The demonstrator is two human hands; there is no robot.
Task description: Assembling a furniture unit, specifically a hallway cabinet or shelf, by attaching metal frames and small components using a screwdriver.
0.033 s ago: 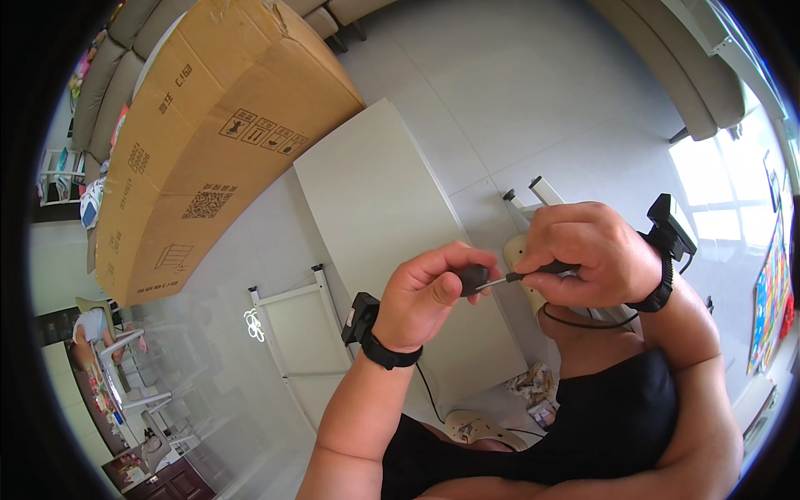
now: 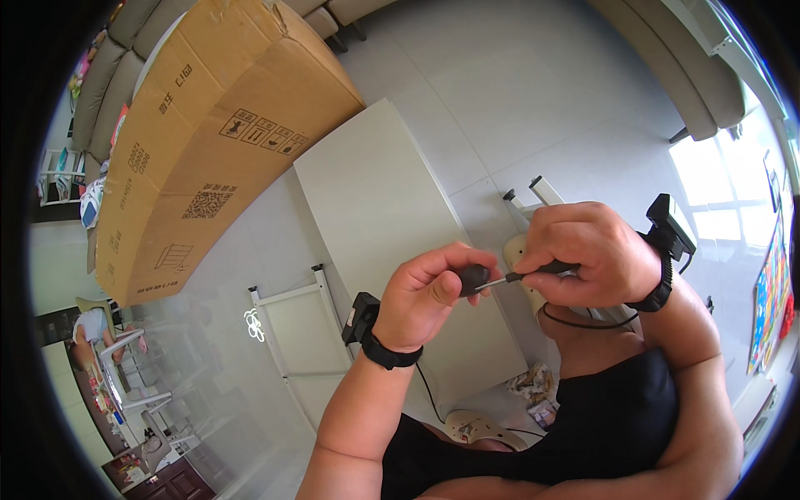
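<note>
A screwdriver [image 2: 557, 267] with a dark handle is gripped in my right hand [image 2: 587, 254], its thin metal shaft pointing left. Closed round a small dark rounded piece [image 2: 473, 279], my left hand [image 2: 433, 283] meets the tip of that shaft. Whether the tip sits in the piece or only touches it, I cannot tell. Both hands are raised above a long pale board [image 2: 375, 192] lying on the floor. A black strap with a small black device is on each wrist.
A large cardboard box [image 2: 225, 142] stands at the left beside the board. White metal frames [image 2: 312, 325] lie left of the board, and a white leg [image 2: 546, 190] sticks out at the right. Cream clogs [image 2: 475, 427], crumpled packaging [image 2: 533, 383], black cables and a sofa [image 2: 679, 67] are around.
</note>
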